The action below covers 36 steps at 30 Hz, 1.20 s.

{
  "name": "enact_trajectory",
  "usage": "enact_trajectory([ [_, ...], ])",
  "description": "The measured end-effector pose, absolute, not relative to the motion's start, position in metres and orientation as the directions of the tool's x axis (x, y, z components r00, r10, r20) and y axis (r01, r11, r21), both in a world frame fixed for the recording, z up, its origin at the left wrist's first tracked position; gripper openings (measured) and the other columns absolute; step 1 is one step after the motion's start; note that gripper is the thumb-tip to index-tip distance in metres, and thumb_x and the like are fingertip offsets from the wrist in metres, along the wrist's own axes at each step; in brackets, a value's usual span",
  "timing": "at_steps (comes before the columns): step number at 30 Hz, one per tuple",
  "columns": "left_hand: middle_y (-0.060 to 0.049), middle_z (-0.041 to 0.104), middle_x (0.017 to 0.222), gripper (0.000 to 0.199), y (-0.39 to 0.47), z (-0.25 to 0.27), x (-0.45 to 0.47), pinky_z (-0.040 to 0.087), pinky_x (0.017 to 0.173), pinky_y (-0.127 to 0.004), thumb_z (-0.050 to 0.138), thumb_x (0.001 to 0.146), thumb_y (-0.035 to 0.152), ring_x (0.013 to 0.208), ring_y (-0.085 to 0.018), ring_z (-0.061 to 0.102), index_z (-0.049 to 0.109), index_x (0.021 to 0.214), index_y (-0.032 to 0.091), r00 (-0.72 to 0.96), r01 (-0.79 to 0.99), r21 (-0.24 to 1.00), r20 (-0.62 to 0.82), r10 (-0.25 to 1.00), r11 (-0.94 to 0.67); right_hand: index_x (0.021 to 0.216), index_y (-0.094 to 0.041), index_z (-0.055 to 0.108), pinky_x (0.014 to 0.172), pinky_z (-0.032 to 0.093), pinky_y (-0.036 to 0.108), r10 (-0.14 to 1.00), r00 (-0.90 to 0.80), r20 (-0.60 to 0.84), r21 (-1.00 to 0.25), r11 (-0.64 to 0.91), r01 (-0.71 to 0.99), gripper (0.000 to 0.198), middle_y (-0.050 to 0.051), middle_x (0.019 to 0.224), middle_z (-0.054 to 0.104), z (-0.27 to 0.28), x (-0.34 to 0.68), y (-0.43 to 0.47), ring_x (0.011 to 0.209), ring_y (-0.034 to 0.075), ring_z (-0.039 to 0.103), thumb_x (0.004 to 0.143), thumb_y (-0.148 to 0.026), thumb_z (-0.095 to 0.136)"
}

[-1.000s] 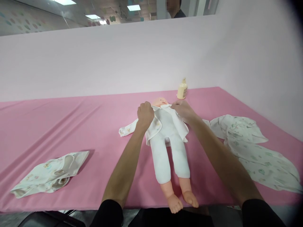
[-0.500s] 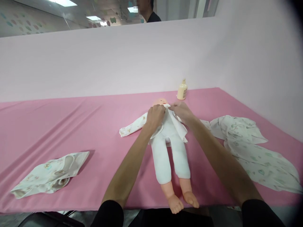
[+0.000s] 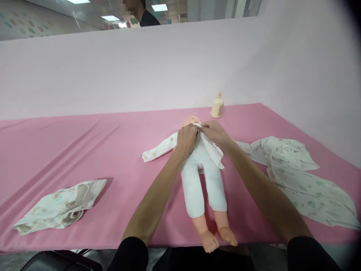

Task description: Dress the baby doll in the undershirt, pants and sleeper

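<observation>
A baby doll [image 3: 192, 188] lies on its back, its bare feet toward me at the table's front edge. It wears a white patterned baby shirt [image 3: 160, 149], open at the front, with sleeves on both arms. At the neck, my left hand [image 3: 186, 139] is closed on one edge of the shirt. My right hand [image 3: 216, 132] pinches the other edge there, close beside the left. The fingertips nearly meet, and what lies between them is partly hidden. Most of the doll's face is out of sight behind the hands and collar.
A pump bottle [image 3: 217, 107] stands behind the doll near the wall. To the left lies a folded patterned garment [image 3: 60, 205]; on the right is a crumpled printed cloth [image 3: 310, 192]. Pink cloth covers the table [image 3: 113, 150]. Behind the low wall, a person [image 3: 148, 18] is partly visible.
My hands have drawn closer together at the doll's collar, bringing the two shirt edges toward each other. The person behind the wall has shifted left in view.
</observation>
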<state>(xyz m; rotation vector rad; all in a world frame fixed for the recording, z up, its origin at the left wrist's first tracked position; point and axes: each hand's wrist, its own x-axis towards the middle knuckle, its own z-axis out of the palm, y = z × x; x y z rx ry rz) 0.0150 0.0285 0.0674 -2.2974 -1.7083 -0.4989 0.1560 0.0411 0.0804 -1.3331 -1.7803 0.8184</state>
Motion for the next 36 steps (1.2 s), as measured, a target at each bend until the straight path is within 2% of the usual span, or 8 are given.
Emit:
enact_trajectory([
  [3,-0.012,0.069,0.098,0.029,0.03,0.066,0.014,0.033,0.067,-0.033,0.039,0.098,0.015,0.085,-0.024,0.062,0.068,0.096,0.015,0.253,0.957,0.024,0.412,0.875,-0.288,0.059,-0.018,0.049,0.051,0.027,0.024,0.951,-0.216,0.221,-0.841,0.298,0.452,0.023,-0.003,0.056,0.041,0.084,0.161,0.038,0.058,0.01,0.035,0.081,-0.019,0.053],
  [6,-0.012,0.069,0.097,0.028,0.033,0.064,0.013,0.032,0.067,-0.032,0.041,0.098,0.016,0.083,-0.023,0.061,0.069,0.095,0.016,0.248,0.952,0.054,0.434,0.866,-0.3,0.058,-0.018,0.052,0.051,0.029,0.024,0.94,-0.266,0.215,-0.883,0.303,0.359,0.022,-0.002,0.056,0.045,0.084,0.167,0.04,0.057,0.01,0.038,0.08,-0.018,0.054],
  [12,-0.01,0.07,0.093,0.031,0.039,0.06,0.012,0.028,0.067,-0.032,0.04,0.098,0.015,0.081,-0.021,0.06,0.069,0.09,0.017,0.226,0.934,0.144,0.475,0.851,-0.328,0.059,-0.018,0.057,0.052,0.037,0.023,0.965,-0.23,0.125,-0.987,0.145,0.074,0.021,0.0,0.058,0.054,0.066,0.168,0.061,0.057,0.011,0.048,0.076,-0.02,0.069],
  [16,-0.01,0.07,0.087,0.03,0.044,0.059,0.011,0.026,0.066,-0.032,0.041,0.096,0.015,0.077,-0.02,0.058,0.067,0.082,0.016,0.208,0.923,0.188,0.494,0.844,-0.337,0.06,-0.018,0.061,0.05,0.039,0.023,0.978,-0.194,0.078,-0.997,0.077,-0.011,0.022,0.0,0.057,0.055,0.054,0.164,0.07,0.055,0.011,0.051,0.074,-0.024,0.076],
  [24,-0.008,0.063,0.072,0.024,0.048,0.055,0.007,0.023,0.063,-0.032,0.045,0.087,0.013,0.065,-0.018,0.048,0.052,0.065,0.018,0.146,0.876,0.327,0.519,0.842,-0.354,0.073,-0.016,0.07,0.057,0.046,0.024,0.963,-0.249,0.102,-0.995,0.095,-0.043,0.014,0.003,0.071,0.066,0.057,0.162,0.064,0.063,0.013,0.058,0.076,-0.029,0.076],
  [29,-0.002,0.049,0.06,0.026,0.049,0.055,0.007,0.022,0.061,-0.031,0.046,0.084,0.012,0.059,-0.014,0.033,0.037,0.061,0.019,0.11,0.808,0.447,0.525,0.844,-0.383,0.081,-0.016,0.073,0.06,0.047,0.023,0.975,-0.179,0.131,-0.989,0.14,0.037,0.014,0.002,0.076,0.07,0.056,0.16,0.064,0.065,0.012,0.059,0.078,-0.029,0.074],
  [32,0.001,0.043,0.057,0.026,0.048,0.059,0.005,0.022,0.06,-0.029,0.05,0.081,0.013,0.058,-0.012,0.032,0.037,0.058,0.018,0.097,0.751,0.551,0.452,0.886,-0.364,0.084,-0.016,0.074,0.063,0.047,0.023,0.961,-0.199,0.191,-0.966,0.22,0.138,0.016,0.003,0.081,0.072,0.053,0.159,0.065,0.07,0.014,0.062,0.08,-0.031,0.071],
  [36,0.002,0.044,0.059,0.02,0.046,0.066,-0.004,0.024,0.057,-0.026,0.056,0.078,0.019,0.057,-0.01,0.036,0.047,0.06,0.017,0.136,0.565,0.773,0.258,0.957,-0.288,0.088,-0.016,0.075,0.074,0.05,0.026,0.927,-0.236,0.29,-0.904,0.347,0.25,0.02,0.004,0.092,0.075,0.05,0.159,0.066,0.083,0.017,0.067,0.084,-0.033,0.066],
])
